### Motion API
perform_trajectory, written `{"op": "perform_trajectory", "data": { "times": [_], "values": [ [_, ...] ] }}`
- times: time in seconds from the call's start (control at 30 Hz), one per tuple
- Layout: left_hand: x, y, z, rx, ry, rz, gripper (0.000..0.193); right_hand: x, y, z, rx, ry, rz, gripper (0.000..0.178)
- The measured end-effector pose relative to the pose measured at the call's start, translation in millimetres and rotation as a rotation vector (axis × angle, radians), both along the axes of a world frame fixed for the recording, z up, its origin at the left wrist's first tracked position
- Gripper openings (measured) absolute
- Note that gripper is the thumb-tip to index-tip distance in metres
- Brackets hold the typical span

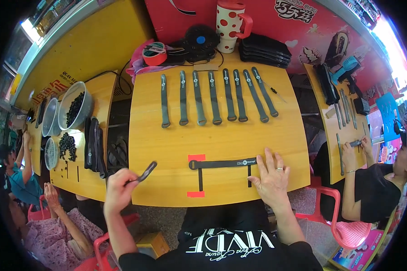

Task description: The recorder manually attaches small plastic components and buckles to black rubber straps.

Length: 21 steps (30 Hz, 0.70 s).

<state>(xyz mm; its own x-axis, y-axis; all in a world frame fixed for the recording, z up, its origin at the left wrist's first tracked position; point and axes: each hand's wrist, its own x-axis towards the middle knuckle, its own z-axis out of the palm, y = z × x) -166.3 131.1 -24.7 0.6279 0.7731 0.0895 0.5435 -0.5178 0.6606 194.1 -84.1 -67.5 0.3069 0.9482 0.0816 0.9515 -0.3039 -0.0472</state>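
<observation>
A dark strap [221, 164] with a round eyelet at its left end lies across the near part of the wooden table [167, 144]. My right hand [273, 180] rests flat with fingers spread at the strap's right end. To the left, my left hand [120, 187] is closed on a short, dark, curved strip [147, 172] with a rounded tip, raised near the table's left edge; its exact kind is unclear. Red tape pieces [196, 194] and black lines [201, 179] mark the tabletop under and below the strap. Farther back, several similar straps [214, 97] lie side by side.
At the back stand a spotted tumbler [227, 27], a small black fan [201, 39], a red tape roll [154, 55] and stacked black pouches [264, 50]. A thin pointed tool [277, 93] lies back right. Other people work at the left table [90, 180] and right table [334, 162].
</observation>
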Motion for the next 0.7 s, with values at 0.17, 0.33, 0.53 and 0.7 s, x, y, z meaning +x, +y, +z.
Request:
{"op": "perform_trajectory", "data": {
  "times": [0.17,0.33,0.53,0.7],
  "values": [
    [-3,-50,41,-0.080,-0.048,-0.015,0.008,-1,-1,-1,0.164,0.129,-0.022,0.070],
    [98,-80,35,-0.009,-0.053,-0.375,0.012,-40,4,44,0.365,1.210,0.316,0.050],
    [119,-60,25,-0.256,-0.163,-0.523,0.011,-14,-24,35,0.505,1.200,0.075,0.003],
    [111,-45,-8,-0.708,-0.219,-0.172,0.006,8,-27,13,0.540,1.373,-0.121,0.006]
  ]
}}
